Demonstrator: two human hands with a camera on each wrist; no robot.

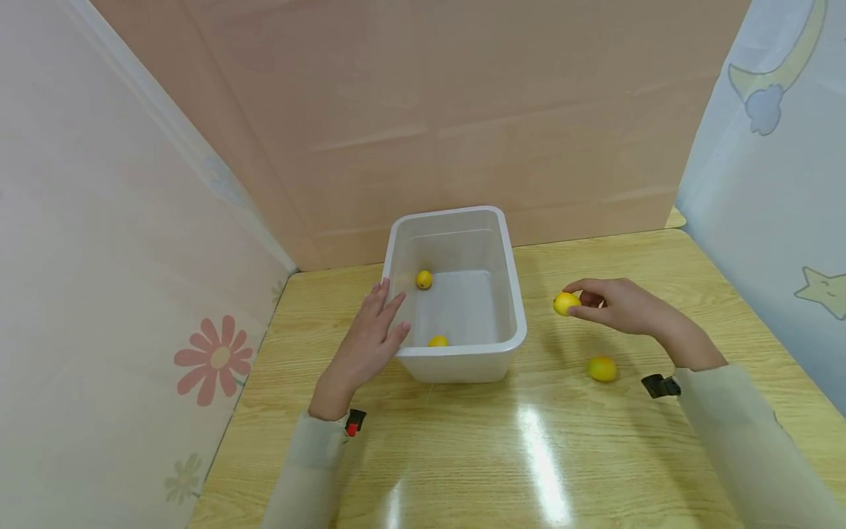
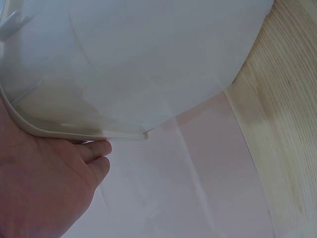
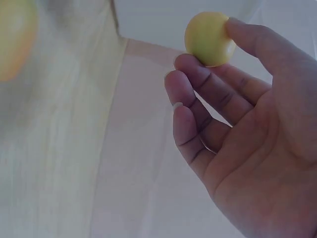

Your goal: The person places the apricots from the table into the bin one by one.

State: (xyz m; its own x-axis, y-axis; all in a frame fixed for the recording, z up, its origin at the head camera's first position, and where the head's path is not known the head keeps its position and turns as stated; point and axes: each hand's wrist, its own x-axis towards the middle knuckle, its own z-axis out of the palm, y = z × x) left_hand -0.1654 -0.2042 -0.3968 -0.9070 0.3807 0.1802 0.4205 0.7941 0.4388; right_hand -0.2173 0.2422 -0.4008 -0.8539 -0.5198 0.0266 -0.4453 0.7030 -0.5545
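Observation:
My right hand [image 1: 621,303] pinches a small yellow fruit [image 1: 565,303] between thumb and fingertips, above the table to the right of the white plastic bin [image 1: 456,351]. In the right wrist view the held fruit [image 3: 207,39] shows at the tips, with the other fingers loosely bent below. A second fruit, yellow-green with an orange blush [image 1: 602,369], lies on the table beneath this hand. My left hand [image 1: 368,338] rests on the bin's left rim with its fingers extended. Inside the bin, one yellow fruit [image 1: 424,279] sits far left; another [image 1: 438,342] is partly hidden behind the near rim.
The wooden table [image 1: 463,455] carries the bin near its back edge. A pinkish-brown sheet [image 1: 463,110] hangs behind it. Pale printed walls stand at the left [image 1: 99,257] and right [image 1: 780,184].

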